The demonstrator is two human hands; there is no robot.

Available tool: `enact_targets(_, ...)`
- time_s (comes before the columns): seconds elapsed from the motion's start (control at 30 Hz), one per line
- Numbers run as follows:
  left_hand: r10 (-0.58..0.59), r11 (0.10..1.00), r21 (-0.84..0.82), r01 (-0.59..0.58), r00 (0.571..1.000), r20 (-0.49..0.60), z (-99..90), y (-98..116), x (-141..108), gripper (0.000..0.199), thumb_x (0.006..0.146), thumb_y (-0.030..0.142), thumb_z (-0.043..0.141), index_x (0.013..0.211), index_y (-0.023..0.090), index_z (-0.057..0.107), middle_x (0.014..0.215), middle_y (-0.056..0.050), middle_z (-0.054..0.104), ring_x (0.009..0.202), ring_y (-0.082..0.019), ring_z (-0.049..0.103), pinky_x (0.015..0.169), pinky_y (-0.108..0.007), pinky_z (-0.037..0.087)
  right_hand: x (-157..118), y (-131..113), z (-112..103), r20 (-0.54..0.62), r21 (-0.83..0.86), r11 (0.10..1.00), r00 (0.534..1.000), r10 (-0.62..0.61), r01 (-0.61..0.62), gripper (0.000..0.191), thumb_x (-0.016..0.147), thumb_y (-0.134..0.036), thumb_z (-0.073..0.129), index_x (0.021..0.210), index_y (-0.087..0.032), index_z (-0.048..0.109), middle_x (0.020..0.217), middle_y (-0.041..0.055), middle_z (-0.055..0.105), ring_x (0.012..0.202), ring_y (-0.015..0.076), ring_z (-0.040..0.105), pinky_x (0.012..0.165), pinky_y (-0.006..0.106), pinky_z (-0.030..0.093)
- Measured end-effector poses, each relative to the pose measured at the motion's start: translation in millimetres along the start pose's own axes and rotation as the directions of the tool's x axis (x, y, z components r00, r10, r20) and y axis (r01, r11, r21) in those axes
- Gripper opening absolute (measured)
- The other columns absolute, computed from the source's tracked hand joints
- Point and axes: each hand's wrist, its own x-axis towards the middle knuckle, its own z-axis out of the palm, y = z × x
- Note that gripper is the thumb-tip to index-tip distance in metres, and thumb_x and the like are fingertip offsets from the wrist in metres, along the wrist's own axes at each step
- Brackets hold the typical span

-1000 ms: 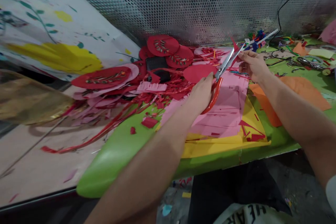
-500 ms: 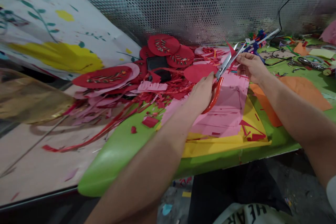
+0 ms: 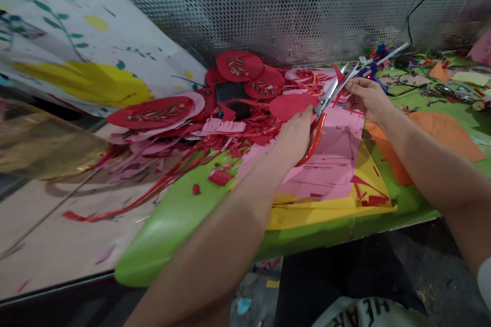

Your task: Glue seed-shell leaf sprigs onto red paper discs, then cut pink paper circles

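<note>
My left hand (image 3: 296, 137) is closed around the red handles of a pair of scissors (image 3: 327, 99), whose blades point away and to the right, parted. A small pointed piece of red paper (image 3: 337, 71) shows between the blades. Close to the blade tips, my right hand (image 3: 366, 97) pinches the red paper, mostly hidden by the fingers and blades. Beneath both hands lies a pink paper sheet (image 3: 322, 163) strewn with red scraps, on top of yellow paper (image 3: 314, 217). A red paper oval (image 3: 290, 106) rests just beyond my left hand.
Decorated red discs (image 3: 240, 65) and red and pink scraps pile up at the left back. A blue glue gun (image 3: 370, 74) lies behind my right hand. Orange paper (image 3: 445, 133) is at right on the green tabletop (image 3: 172, 230). A perforated metal panel (image 3: 238, 5) stands behind.
Hardly anything differs: the view has shifted very slightly, and both hands keep the scissors and red paper in about the same place.
</note>
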Motion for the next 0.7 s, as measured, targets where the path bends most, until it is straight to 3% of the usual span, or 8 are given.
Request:
enact_targets(0.4,0.033,0.993,0.114,-0.035,0.999,0.016,-5.7,2.7,-1.4,0.044,0.086,0.009,0.039,0.129,0.012,0.049,0.106,-0.017,0.068,0.099,-0.029,0.066,0.084,-0.038,0.048,-2.6,-1.0,0.5,-0.013,-0.002,1.0,1.0,-0.005,0.005,0.016,0.082,-0.019,0.063,0.068,-0.02,0.056,0.06,-0.0044,0.059,0.041,0.0054,0.049,0.043,0.02,0.045)
enact_targets(0.7,0.078,0.996,0.051,-0.075,0.996,-0.044,-2.8,-0.9,-0.6,0.041,0.086,0.014,0.042,0.125,0.016,0.056,0.102,-0.013,0.071,0.1,-0.029,0.067,0.083,-0.036,0.048,-5.6,-5.8,5.8,-0.058,-0.013,0.999,0.998,0.039,-0.039,0.022,0.086,-0.015,0.057,0.066,-0.021,0.051,0.052,-0.0066,0.054,0.038,0.0054,0.047,0.043,0.02,0.043)
